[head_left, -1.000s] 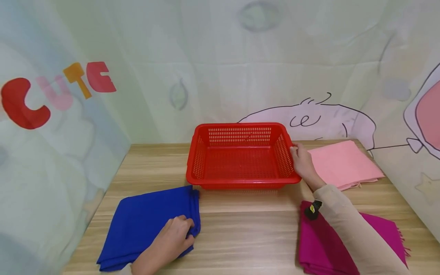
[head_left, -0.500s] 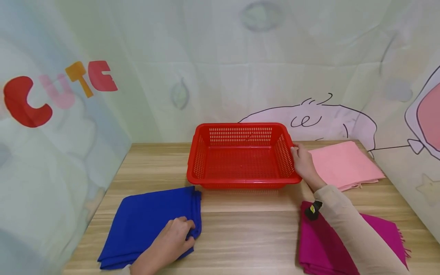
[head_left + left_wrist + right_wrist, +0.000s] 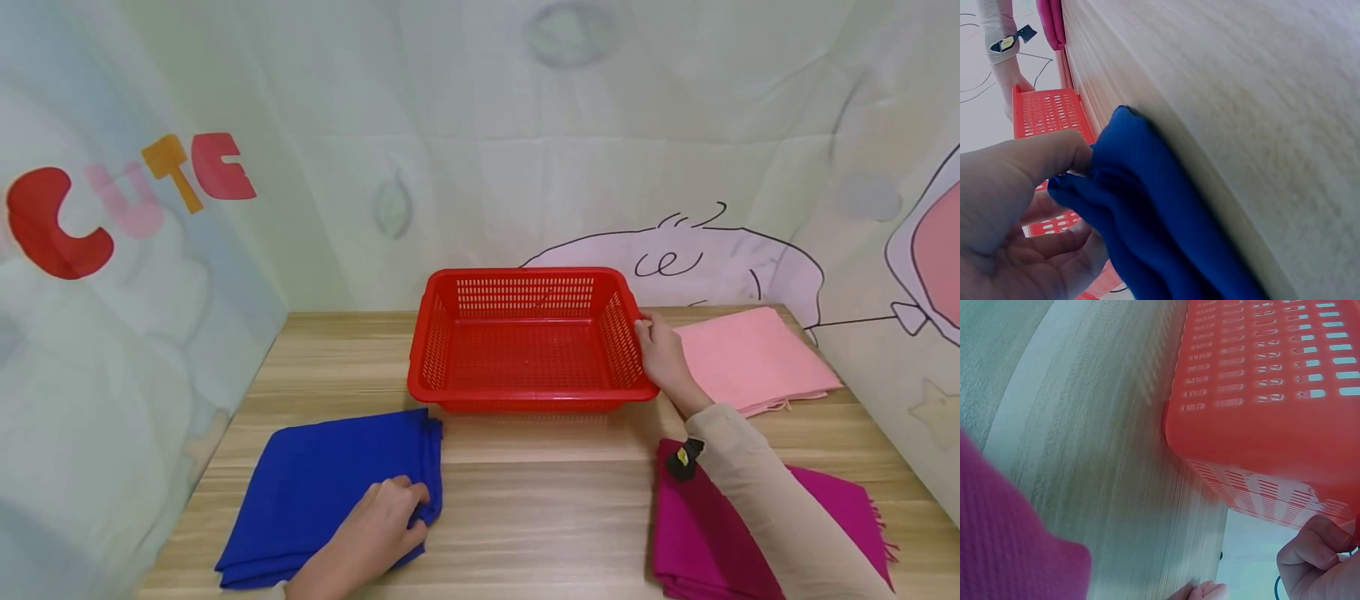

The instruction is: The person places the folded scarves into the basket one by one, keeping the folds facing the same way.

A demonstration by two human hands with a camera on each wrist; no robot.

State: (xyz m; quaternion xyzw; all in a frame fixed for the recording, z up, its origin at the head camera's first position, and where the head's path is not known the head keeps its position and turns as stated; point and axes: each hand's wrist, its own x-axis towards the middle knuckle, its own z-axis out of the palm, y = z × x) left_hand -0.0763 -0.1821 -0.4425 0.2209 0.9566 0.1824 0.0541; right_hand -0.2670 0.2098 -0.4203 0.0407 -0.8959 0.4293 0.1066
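A folded blue cloth [image 3: 322, 475] lies on the left of the table. My left hand [image 3: 378, 525] pinches its right edge between thumb and fingers; in the left wrist view, the cloth's layered fold [image 3: 1147, 181] sits between the thumb and curled fingers of that hand [image 3: 997, 212]. A red plastic basket [image 3: 525, 395] with slotted walls stands at the back middle, nothing in it. My right hand [image 3: 666, 358] grips the basket's right rim, thumb on top. In the right wrist view, curled fingers of the right hand [image 3: 1316, 556] hold the basket's edge [image 3: 1260, 434].
A folded pink cloth [image 3: 750, 358] lies at the back right, beside the right hand. Under the right forearm is a folded magenta scarf [image 3: 693, 533] with a fringe. A printed curtain [image 3: 337, 167] hangs behind and beside the wooden table [image 3: 540, 508].
Both hands keep their holds. The blue cloth's right edge has shifted very slightly to the right with the left hand; the basket stays in its place.
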